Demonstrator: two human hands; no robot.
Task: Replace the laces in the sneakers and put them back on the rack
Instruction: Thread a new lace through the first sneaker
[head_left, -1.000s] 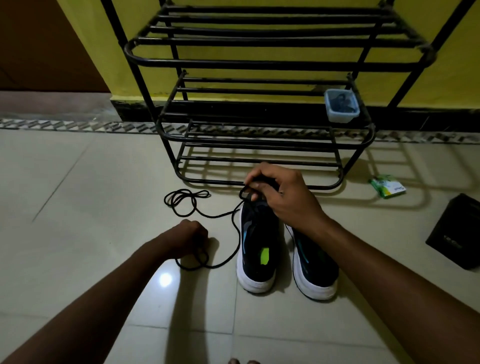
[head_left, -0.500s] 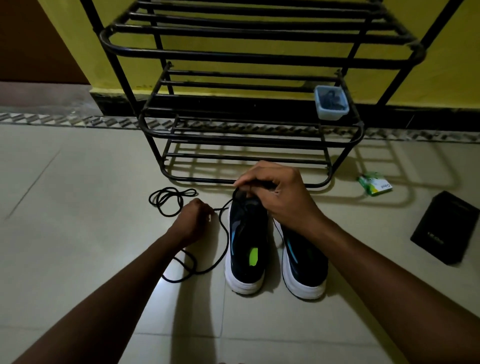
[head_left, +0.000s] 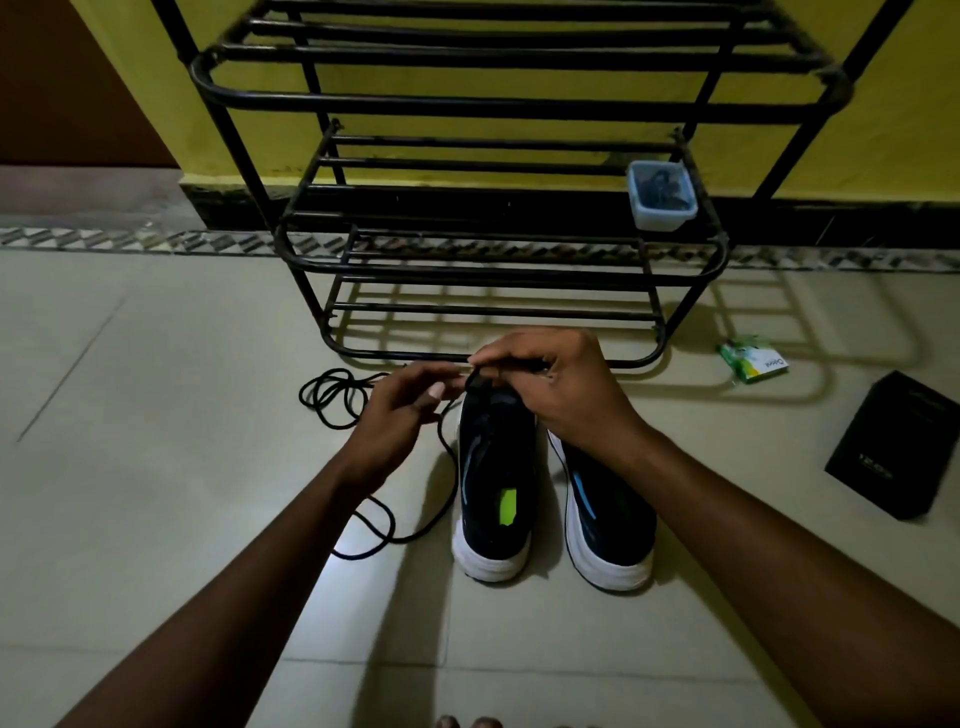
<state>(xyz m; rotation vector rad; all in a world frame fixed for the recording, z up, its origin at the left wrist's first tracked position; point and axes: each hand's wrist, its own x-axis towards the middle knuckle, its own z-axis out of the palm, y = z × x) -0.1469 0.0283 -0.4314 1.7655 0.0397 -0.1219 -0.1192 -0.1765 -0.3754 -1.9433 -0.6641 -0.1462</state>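
Black lace (head_left: 451, 470) is pinched by left hand (head_left: 410, 413) and right hand (head_left: 563, 397) at the toe of one sneaker (head_left: 493, 483), its slack trailing on the floor left of both hands, the rack (head_left: 498, 106) just beyond.

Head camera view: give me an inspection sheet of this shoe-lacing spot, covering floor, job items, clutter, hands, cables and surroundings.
Surface: pale tiled floor, with light glare near the lace.
Job's things: left sneaker and right sneaker stand side by side, heels toward the camera, in front of the black metal rack. The black lace lies loose on the floor left of them, running up to the left sneaker's toe.
Clutter: plastic tub with dark contents at the right end of a rack shelf; green packet and black box on the floor to the right.
Hands: right hand pinches the lace at the left sneaker's toe; left hand pinches it just beside.
Cables: nothing seen.
Surroundings: yellow wall, patterned floor border.
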